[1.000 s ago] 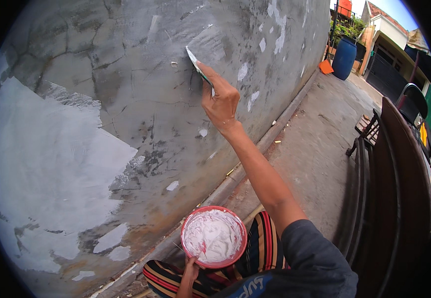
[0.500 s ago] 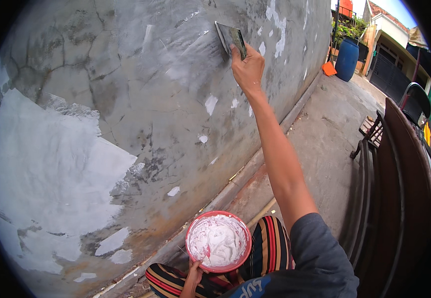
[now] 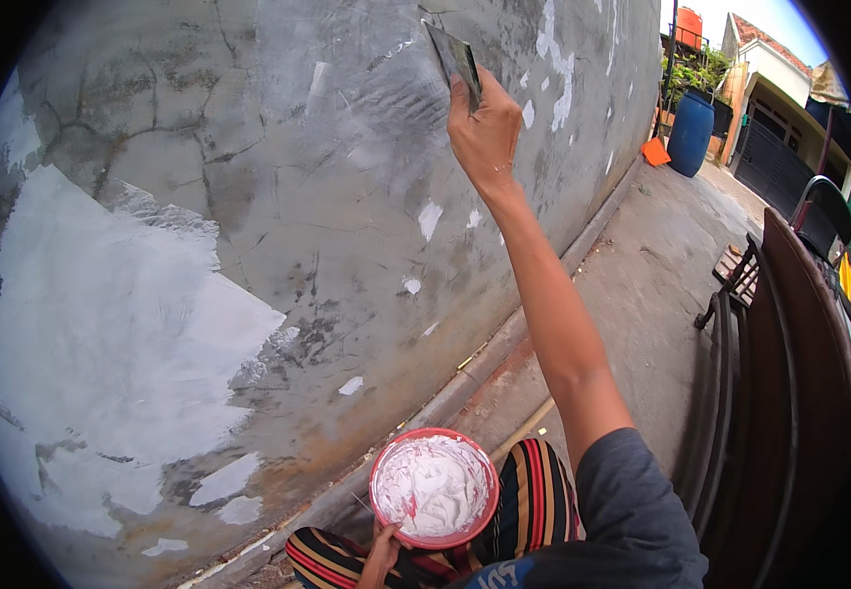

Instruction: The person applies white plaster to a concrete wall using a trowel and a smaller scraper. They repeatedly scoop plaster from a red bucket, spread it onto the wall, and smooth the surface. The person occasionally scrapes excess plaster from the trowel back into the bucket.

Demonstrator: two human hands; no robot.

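2 hands are yours here, both busy. At 12 o'clock, your right hand point(image 3: 489, 123) pinches a flat scraper point(image 3: 457, 61) between thumb and fingers, its blade at the grey wall point(image 3: 278, 211); whether the whole edge touches, you cannot tell from this angle. At 6 o'clock, your left hand point(image 3: 383, 550) grips the near rim of a red bowl point(image 3: 374, 501) by your striped trousers point(image 3: 538, 491), thumb at the edge, the other fingers mostly hidden. White paste point(image 3: 435, 481) covers much of the bowl's inside, so plenty seems left to spread. Judging by the wall, the work is partway: 1 broad white patch point(image 3: 111, 314) at 9 o'clock looks well covered, with ragged edges. Thin pale smears mark the surface near your scraper. Cracked, bare grey remains at 11 o'clock, and small white spots dot the stretch toward 1 o'clock. A blue barrel point(image 3: 691, 134) stands farther off at 2 o'clock.
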